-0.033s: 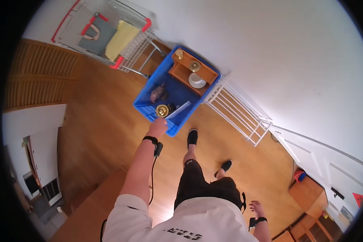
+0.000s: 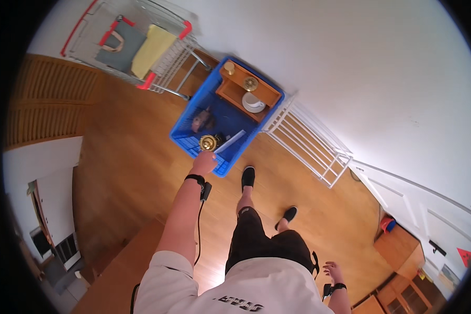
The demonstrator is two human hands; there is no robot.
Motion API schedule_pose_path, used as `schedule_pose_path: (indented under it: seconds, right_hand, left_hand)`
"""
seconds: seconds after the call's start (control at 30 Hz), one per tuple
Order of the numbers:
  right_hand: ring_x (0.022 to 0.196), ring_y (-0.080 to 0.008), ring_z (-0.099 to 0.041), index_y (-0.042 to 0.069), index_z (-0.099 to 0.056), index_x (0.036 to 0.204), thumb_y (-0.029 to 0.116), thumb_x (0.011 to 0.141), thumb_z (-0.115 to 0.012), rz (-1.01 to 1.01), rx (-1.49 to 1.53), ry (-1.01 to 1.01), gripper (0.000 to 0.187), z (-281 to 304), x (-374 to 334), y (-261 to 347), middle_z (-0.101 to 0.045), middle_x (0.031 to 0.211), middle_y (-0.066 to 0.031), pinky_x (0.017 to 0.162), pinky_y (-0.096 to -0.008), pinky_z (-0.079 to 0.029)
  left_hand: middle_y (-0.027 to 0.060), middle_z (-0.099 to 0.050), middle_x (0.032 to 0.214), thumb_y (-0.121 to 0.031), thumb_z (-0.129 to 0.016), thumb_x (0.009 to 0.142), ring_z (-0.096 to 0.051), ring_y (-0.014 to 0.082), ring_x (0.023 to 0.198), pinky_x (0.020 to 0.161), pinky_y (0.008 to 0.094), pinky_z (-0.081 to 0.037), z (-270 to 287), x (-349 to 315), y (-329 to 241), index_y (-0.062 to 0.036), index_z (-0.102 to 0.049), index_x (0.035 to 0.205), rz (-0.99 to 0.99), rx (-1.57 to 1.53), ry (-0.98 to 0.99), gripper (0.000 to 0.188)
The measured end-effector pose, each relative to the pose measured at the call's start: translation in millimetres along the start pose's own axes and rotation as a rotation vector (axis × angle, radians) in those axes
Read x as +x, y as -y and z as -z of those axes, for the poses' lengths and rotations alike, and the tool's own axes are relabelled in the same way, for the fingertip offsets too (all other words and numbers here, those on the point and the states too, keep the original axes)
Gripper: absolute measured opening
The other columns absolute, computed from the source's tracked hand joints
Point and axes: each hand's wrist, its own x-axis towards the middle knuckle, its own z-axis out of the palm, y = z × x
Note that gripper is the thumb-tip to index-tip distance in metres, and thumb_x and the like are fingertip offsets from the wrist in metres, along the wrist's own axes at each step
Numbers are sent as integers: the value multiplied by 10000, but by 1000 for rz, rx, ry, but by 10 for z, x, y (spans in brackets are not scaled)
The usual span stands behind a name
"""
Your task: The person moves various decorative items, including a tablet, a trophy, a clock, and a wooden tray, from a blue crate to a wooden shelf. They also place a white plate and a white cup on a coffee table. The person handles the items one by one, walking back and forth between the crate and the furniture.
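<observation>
Compared with the earlier frame, the view had shifted slightly; the hands held their poses. The left hand (image 2: 204, 163) curled beside one round, shiny golden object (image 2: 208, 142) in one blue plastic crate (image 2: 222, 168); its grasp couldn't be told. The right hand (image 2: 334, 271) hung loosely open. One smooth wooden shelf (image 2: 267, 94) carried one white cup (image 2: 255, 103).

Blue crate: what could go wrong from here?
1. The left hand is at the near rim, right by the brass-coloured object. Its grip is hidden; a poor hold could let the object knock the white flat piece beside it.

2. The white cup and saucer sit loose-looking on the wooden unit; bumping the blue crate might make them slide or chip.

3. The black cable along the left forearm could snag.
</observation>
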Motion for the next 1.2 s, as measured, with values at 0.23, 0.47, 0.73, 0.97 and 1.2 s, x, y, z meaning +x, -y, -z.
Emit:
schedule_pose_path:
  seconds: [0.23,0.47,0.73,0.97,1.2]
  right_hand:
    - [764,-194,-650,17,-596,1130,43,813,-513,-107,173,-120,328,-240,-607,-374,-687,948,-112,637,-312,-509]
    - [808,-193,-644,20,-575,1147,38,843,-514,-235,344,-157,311,-746,-1120,-674,-674,980,-117,719,-301,-511]
    - [845,-199,-647,11,-572,1146,32,854,-534,-327,488,-87,295,-1317,-1463,-1259,-671,983,-123,727,-315,-521]
    - [823,-211,-660,3,-568,1153,61,871,-530,-154,515,2,290,-1461,-906,-1547,-675,977,-137,709,-320,-531]
    - [820,-213,-658,2,-555,1174,61,848,-519,168,635,23,334,-1503,-84,-1683,-664,1019,-146,702,-312,-525]
  left_hand:
    - [237,-338,1464,-219,-701,713,-340,359,1350,1109,389,-320,-709,757,118,-62,-651,1159,96,34,175,475]
    - [245,-375,1431,-249,-694,712,-420,382,1280,1068,411,-367,-1169,1186,145,-54,-629,1179,-73,297,113,510]
    - [234,-464,1307,-189,-627,784,-502,396,1169,965,472,-442,-1229,954,-20,-6,-474,1310,-27,191,154,577]
    - [230,-463,1316,-140,-605,790,-529,407,1118,939,458,-457,-576,198,-478,-11,-488,1308,-118,158,-95,547]
    - [230,-510,1267,-71,-573,816,-491,391,1172,975,430,-412,196,-834,-753,-43,-559,1267,-217,-137,-495,452]
